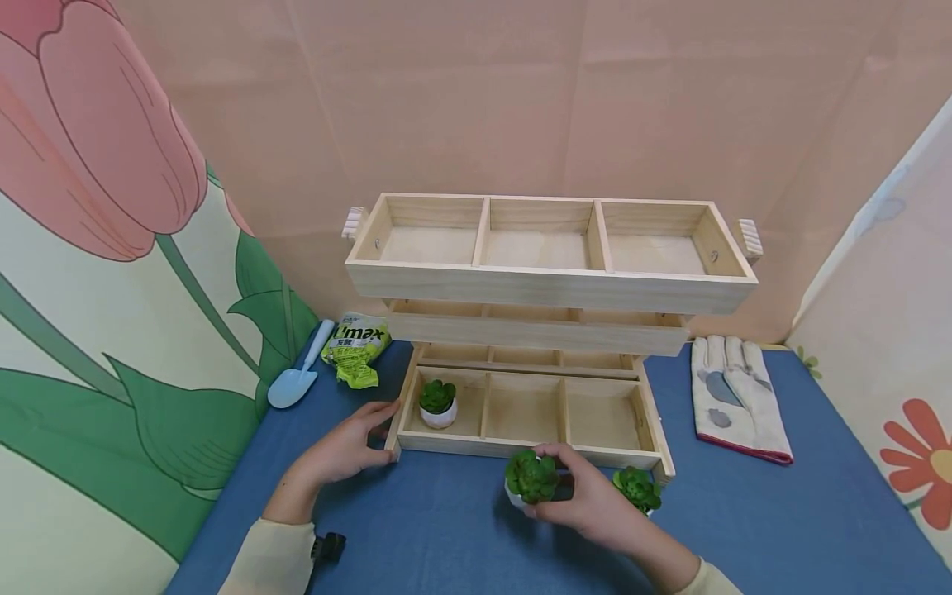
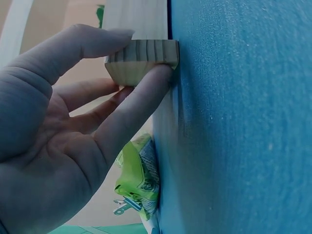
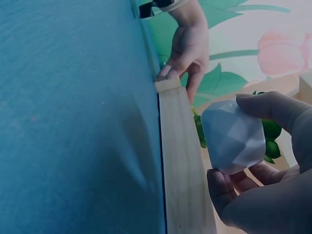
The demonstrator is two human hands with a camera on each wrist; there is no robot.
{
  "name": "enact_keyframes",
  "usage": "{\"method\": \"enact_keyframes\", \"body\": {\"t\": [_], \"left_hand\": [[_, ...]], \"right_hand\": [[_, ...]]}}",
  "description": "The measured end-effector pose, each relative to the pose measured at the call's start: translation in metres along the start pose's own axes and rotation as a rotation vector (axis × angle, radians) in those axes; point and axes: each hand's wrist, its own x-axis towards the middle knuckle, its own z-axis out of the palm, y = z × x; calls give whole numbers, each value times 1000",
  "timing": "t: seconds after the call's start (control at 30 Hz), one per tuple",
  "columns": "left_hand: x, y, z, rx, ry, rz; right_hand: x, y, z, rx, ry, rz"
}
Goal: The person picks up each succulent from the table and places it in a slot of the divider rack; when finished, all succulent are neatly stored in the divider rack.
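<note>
Nearest, the right hand (image 1: 591, 502) holds a potted succulent (image 1: 531, 478) over the blue desk (image 1: 416, 529), in front of the wooden stand (image 1: 550, 287). The right wrist view shows thumb and fingers curled about the faceted white pot (image 3: 233, 139); gripping there probably spares the leaves and keeps the plant upright. The shadow below suggests that it is off the desk.

Just beside that hand, near the stand's front right corner, is a second succulent (image 1: 637, 489), its pot mostly hidden, seemingly kept within easy reach. Across from it, the left hand (image 1: 353, 446) pinches the stand's front left end, thumb on one side of the side rail (image 2: 141, 53) and fingers on the other, likely to steady the light frame.

Behind the hands, the bottom tray (image 1: 461, 445) has three compartments; a third succulent (image 1: 438, 398) stands upright in the left one, where the dividers would stop it sliding far sideways. The middle and right compartments hold nothing.

Farther back, a pale blue trowel (image 1: 293, 384) and a green bag (image 1: 357, 343) lie left of the stand, and gloves (image 1: 736, 397) lie flat to its right, all apparently set aside to leave the front free.
</note>
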Motion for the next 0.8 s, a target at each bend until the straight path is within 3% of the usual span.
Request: {"method": "enact_keyframes", "body": {"t": [0.33, 0.6, 0.8], "left_hand": [[1, -1, 1, -1, 3, 8], [2, -3, 1, 0, 2, 13], [2, -1, 1, -2, 1, -1]], "right_hand": [[5, -10, -2, 46, 7, -4], [11, -20, -8, 24, 30, 18], [17, -23, -14, 9, 46, -15]]}}
